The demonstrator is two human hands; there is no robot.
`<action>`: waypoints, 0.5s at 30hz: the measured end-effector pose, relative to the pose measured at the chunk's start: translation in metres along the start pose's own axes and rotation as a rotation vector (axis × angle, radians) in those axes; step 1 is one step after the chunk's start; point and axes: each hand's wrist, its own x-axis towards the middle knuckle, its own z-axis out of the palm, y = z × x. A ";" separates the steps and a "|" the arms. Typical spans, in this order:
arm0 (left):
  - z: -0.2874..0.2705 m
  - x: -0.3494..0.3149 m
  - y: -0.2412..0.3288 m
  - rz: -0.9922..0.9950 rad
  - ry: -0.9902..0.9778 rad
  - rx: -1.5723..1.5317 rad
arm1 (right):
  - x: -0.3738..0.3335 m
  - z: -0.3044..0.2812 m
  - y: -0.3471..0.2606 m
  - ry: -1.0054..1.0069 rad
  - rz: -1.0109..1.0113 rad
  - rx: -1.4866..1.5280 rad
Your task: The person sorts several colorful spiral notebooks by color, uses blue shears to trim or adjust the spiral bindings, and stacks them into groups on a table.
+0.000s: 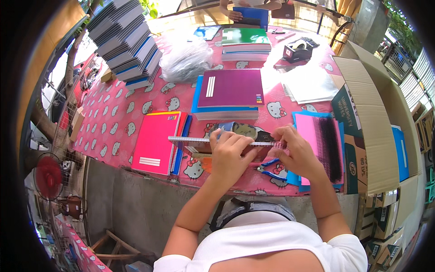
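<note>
My left hand (230, 153) is closed over a notebook (190, 140) that stands on edge, its spine upward, above the table's near side. At the notebook's right end, my right hand (299, 152) pinches a pinkish spiral coil along the spine. Blue-handled pliers (277, 175) lie below the right hand. Right of that hand, black spiral coils (330, 149) rest on pink covers (307, 129) and blue ones. A small stack of notebooks with a pink cover (156, 143) lies to the left. Partly hidden behind the held notebook is a round tin or roll (244, 130).
Purple-topped notebooks (233, 88) and green-topped ones (244, 36) sit mid-table and farther back. A tall notebook pile (124, 43) stands far left beside plastic bags (186, 61). A tape dispenser (297, 51), clear sheets (312, 84) and an open carton (376, 118) are right. Another person's hands (234, 16) hold a blue notebook opposite.
</note>
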 end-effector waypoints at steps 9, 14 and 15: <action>0.001 -0.005 0.005 -0.009 0.037 0.000 | 0.002 0.004 -0.010 0.034 -0.037 -0.081; 0.001 -0.007 0.000 0.001 0.052 -0.023 | 0.005 0.009 -0.012 0.009 -0.083 -0.079; 0.000 -0.008 0.001 0.001 0.039 -0.024 | 0.006 0.006 -0.008 -0.052 -0.088 -0.084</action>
